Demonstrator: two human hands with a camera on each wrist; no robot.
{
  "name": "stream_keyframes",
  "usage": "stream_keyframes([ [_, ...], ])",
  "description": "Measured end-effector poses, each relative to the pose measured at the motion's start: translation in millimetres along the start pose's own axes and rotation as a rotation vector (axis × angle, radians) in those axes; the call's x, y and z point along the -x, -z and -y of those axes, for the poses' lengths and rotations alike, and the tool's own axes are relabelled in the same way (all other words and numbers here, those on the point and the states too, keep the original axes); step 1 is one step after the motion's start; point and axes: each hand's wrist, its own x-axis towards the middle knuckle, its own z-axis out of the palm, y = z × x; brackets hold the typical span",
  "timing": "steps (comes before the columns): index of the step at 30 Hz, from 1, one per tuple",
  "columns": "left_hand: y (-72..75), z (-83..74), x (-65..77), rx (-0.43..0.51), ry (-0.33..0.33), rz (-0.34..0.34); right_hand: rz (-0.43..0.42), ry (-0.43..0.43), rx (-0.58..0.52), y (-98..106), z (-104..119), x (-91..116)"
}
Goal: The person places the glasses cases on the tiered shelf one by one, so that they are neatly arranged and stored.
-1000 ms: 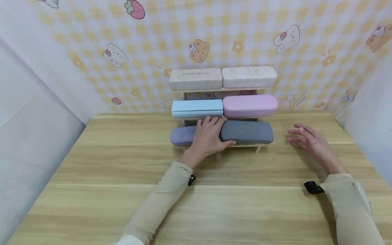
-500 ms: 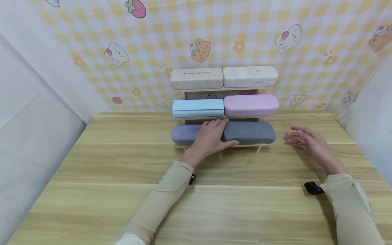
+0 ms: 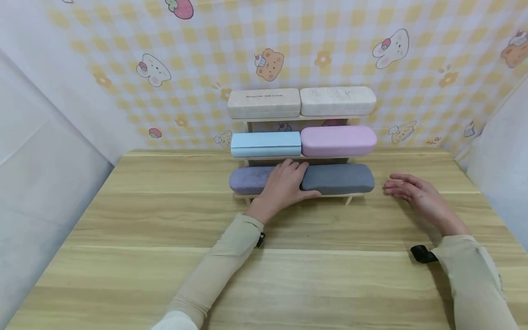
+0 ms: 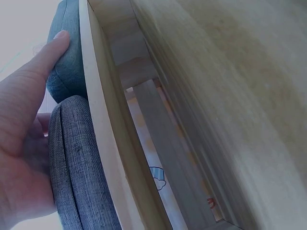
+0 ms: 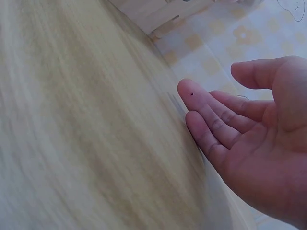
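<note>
My left hand (image 3: 282, 183) reaches over the bottom shelf of a small wooden rack (image 4: 103, 115), where two glasses cases lie end to end. It grips the left end of the dark grey glasses case (image 3: 340, 178), fingers over the top and thumb along the front. In the left wrist view the thumb presses that grey case (image 4: 69, 76). The purple-grey glasses case (image 3: 247, 179) lies under the palm side, partly hidden by the hand. My right hand (image 3: 420, 197) hovers right of the rack, fingers loosely extended, holding nothing; the right wrist view shows its palm (image 5: 259, 148).
A light blue case (image 3: 266, 144) and a pink case (image 3: 338, 140) fill the middle shelf. Above them sit a beige case (image 3: 264, 104) with lettering and a whitish case (image 3: 338, 101). The rack stands on a wooden table (image 3: 313, 284) before a checked cloth (image 3: 198, 59).
The grey glasses case has slid slightly right along the bottom shelf with my left hand, and more of the purple-grey case shows. The right hand has turned slightly, staying beside the rack.
</note>
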Motion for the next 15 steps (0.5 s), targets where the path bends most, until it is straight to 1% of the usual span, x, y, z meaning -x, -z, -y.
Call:
stream_keyframes([
  [6, 4.4, 3.0, 0.2, 0.015, 0.013, 0.015, 0.017, 0.0, 0.007, -2, 1, -4],
  [9, 6.3, 1.8, 1.0, 0.028, -0.003, 0.007, 0.015, -0.001, 0.007, -2, 1, -5],
  [12, 11.0, -1.7, 4.7, 0.038, -0.065, -0.037, 0.013, 0.004, -0.025, 0, 2, -5],
  [15, 22.6, -4.5, 13.7, 0.04, -0.157, -0.11, -0.005, -0.005, -0.106, 3, 6, -5],
])
